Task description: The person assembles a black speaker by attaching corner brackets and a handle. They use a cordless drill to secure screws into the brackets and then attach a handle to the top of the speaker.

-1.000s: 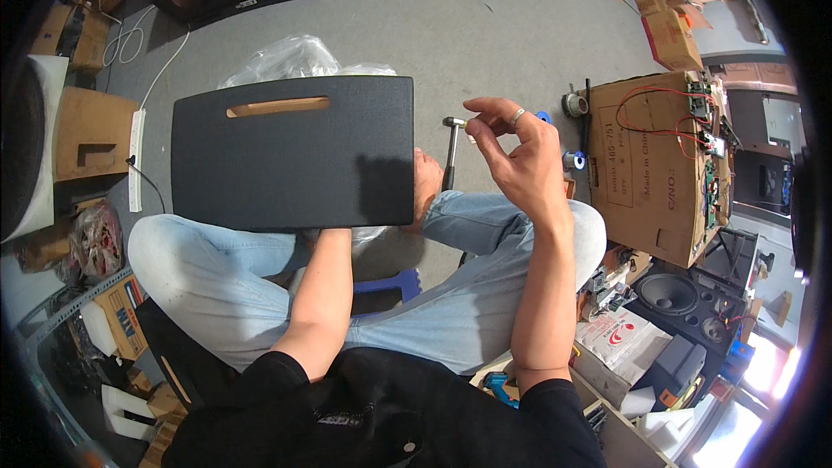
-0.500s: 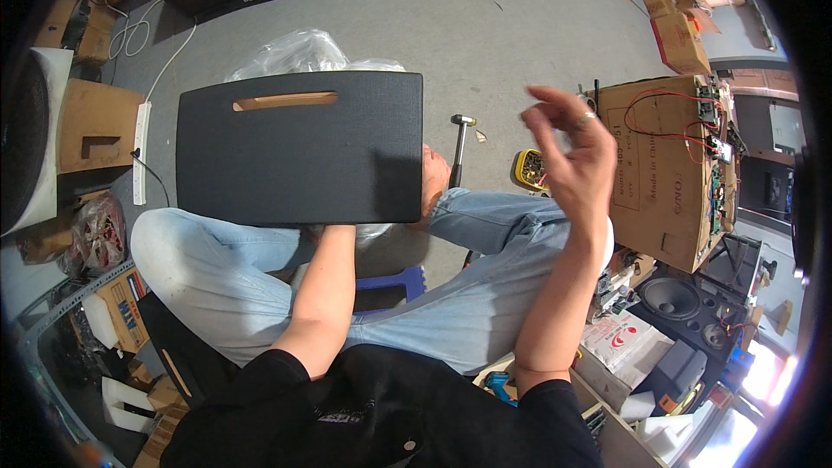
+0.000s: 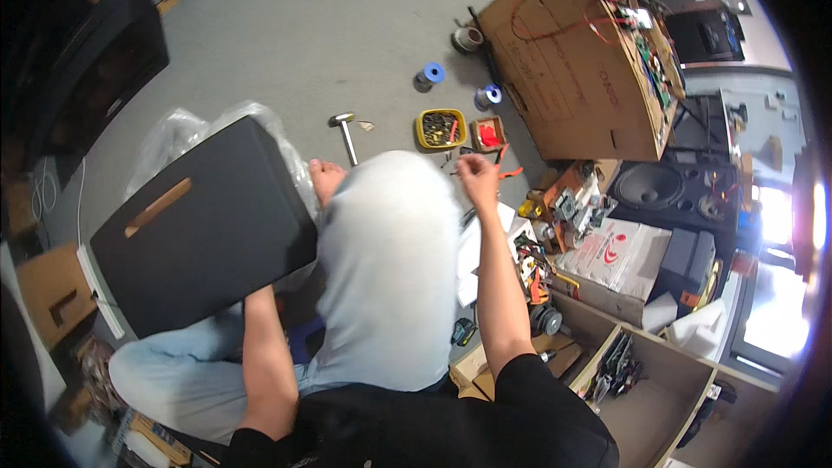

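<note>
A black slotted cabinet or panel [image 3: 217,225] lies tilted across my left side, its long cut-out showing bare wood. My left forearm [image 3: 269,351] goes under its near edge, so the left hand and fingers are hidden beneath it. Out to the right, beyond my raised knee, my right hand [image 3: 478,180] points down with its fingers bent together; what they hold, if anything, cannot be made out. Close beside it are red-handled pliers [image 3: 510,172], a yellow tray of screws [image 3: 441,130] and a small box with red pieces [image 3: 490,134].
Clear plastic wrap [image 3: 178,143] lies under the panel. A hammer [image 3: 345,134] rests on the floor near my foot [image 3: 326,178]. Two blue-topped spools [image 3: 431,75] stand farther out. A large carton [image 3: 563,69] carries circuit boards; a wooden drawer [image 3: 659,390] sits at lower right.
My view has swung to the right. The right hand has come down from mid-air to beside the screw tray, and my right knee is now raised. The panel stays over my left arm.
</note>
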A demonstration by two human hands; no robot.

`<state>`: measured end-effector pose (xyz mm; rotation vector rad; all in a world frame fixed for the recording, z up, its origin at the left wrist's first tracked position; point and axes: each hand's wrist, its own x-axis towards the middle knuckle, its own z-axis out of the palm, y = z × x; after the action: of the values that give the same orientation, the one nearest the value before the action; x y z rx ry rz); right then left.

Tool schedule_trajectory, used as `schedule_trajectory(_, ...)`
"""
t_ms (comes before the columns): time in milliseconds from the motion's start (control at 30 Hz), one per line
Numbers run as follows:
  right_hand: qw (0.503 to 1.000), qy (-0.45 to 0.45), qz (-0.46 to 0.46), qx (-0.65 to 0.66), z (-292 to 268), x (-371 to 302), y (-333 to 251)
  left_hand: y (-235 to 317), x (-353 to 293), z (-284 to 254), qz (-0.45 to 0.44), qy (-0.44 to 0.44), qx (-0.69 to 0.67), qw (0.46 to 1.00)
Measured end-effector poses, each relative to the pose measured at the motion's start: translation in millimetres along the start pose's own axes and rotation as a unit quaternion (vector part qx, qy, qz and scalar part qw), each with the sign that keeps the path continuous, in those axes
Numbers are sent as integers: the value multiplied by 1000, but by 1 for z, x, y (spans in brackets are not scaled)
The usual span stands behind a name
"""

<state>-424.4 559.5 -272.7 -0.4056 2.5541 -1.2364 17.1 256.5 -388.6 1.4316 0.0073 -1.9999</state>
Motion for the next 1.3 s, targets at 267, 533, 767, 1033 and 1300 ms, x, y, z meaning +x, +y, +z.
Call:
schedule_trajectory(267, 980, -5, 8, -198, 54, 59, 62, -22, 7, 14, -1, -12, 110, 994)
schedule_trajectory(533, 918, -33, 95, -384, 100, 119, 58, -197, 86, 135, -139, -403, -214, 879)
schedule_trajectory(767, 915, -83, 93, -383, 108, 135, 74, -178, 96, 125, -459, -14, -872, 169)
schedule_trajectory(1033, 984, 19, 1, -177, 108, 111, 61, -44, 20, 71, -520, 12, -841, -149)
schedule_trajectory(1300, 983, 42, -21, 179, 46, 68, -19, -8, -22, 65, -564, -41, -795, -220)
